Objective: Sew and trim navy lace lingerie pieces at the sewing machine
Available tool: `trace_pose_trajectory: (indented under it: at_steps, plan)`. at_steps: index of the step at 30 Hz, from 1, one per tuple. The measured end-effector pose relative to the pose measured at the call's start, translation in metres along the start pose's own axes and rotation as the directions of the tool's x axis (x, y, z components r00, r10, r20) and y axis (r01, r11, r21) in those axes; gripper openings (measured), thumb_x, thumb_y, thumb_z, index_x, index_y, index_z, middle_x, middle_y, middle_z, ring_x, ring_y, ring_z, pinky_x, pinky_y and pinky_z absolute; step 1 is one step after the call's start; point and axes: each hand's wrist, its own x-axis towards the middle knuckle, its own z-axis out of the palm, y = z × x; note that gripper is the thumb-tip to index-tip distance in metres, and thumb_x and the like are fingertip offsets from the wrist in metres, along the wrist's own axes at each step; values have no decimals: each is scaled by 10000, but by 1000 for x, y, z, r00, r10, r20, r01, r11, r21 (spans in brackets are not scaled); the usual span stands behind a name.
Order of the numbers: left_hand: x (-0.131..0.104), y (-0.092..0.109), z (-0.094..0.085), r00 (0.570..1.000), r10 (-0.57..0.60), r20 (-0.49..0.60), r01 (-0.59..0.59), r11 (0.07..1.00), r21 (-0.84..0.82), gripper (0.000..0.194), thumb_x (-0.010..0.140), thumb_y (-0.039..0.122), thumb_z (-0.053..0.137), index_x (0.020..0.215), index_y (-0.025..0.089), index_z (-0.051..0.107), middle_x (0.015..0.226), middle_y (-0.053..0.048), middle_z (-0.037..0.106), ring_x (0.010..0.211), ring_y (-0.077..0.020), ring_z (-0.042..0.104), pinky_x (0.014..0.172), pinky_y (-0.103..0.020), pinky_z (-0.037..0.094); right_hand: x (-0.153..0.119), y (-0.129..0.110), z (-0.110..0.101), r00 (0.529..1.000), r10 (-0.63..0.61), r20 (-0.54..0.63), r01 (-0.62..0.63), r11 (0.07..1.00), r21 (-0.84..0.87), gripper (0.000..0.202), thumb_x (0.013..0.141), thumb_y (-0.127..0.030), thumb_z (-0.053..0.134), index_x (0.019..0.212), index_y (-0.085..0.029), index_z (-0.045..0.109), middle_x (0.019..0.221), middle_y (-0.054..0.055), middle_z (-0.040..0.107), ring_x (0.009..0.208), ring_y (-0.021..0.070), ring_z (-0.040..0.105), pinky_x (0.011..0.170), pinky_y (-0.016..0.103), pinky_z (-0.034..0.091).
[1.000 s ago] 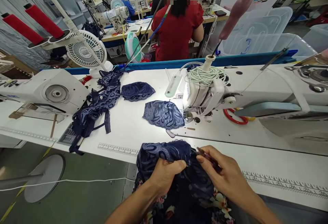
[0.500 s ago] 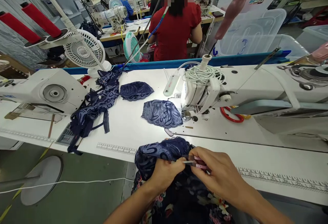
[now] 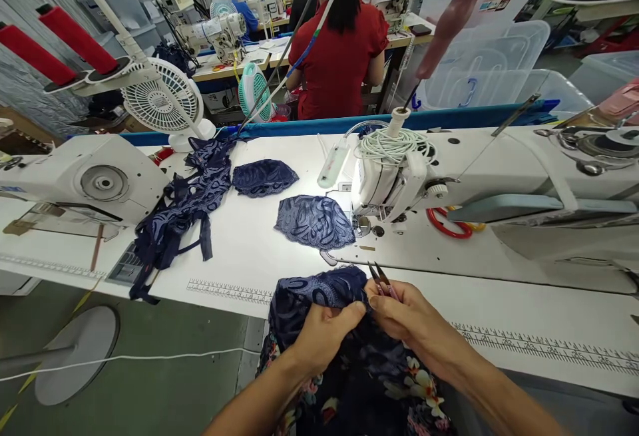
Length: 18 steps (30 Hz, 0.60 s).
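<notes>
Navy lace fabric (image 3: 319, 289) is bunched at the table's front edge and hangs over my lap. My left hand (image 3: 327, 333) pinches its near edge between thumb and fingers. On the right, my right hand (image 3: 407, 313) is closed around small pink-handled scissors (image 3: 382, 279), whose dark tips point up and away, a little apart; its thumb and finger also touch the fabric's right side. One navy lace piece (image 3: 315, 221) lies flat by the sewing machine's needle area, and another lace piece (image 3: 264, 178) lies farther back to the left.
A white sewing machine (image 3: 384, 176) stands at centre right, a second machine (image 3: 100, 180) at the left. Between them lies a pile of navy lace straps (image 3: 187, 206). Behind are a white fan (image 3: 162, 96), plastic bins (image 3: 479, 56) and a person in red (image 3: 339, 56).
The scissors have turned from lying across the fabric near my left thumb to pointing up and away. My right hand has shifted slightly, with its fingers now at the fabric's edge.
</notes>
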Motion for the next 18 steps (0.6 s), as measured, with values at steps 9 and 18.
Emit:
trace_pose_trajectory:
  at_steps: [9,18]
  plan:
    - [2,0,-4,997,-56,-53,61,993,103,440,795,535,686,961,127,687,1026,-115,714,1040,-284,635,950,-415,508,-24,5,-14,915,-397,-69,213,622,-754,240,984,-438,410,922,-232,516,673,-30,505,557,121,430,530,249,310]
    - [0,-8,-10,999,-23,-36,31,971,238,309,867,439,605,895,134,644,1017,-113,707,1028,-258,642,990,-405,496,-23,9,-9,889,-459,-5,236,465,-853,249,1010,-405,381,879,-243,517,677,-29,585,533,123,507,517,241,342]
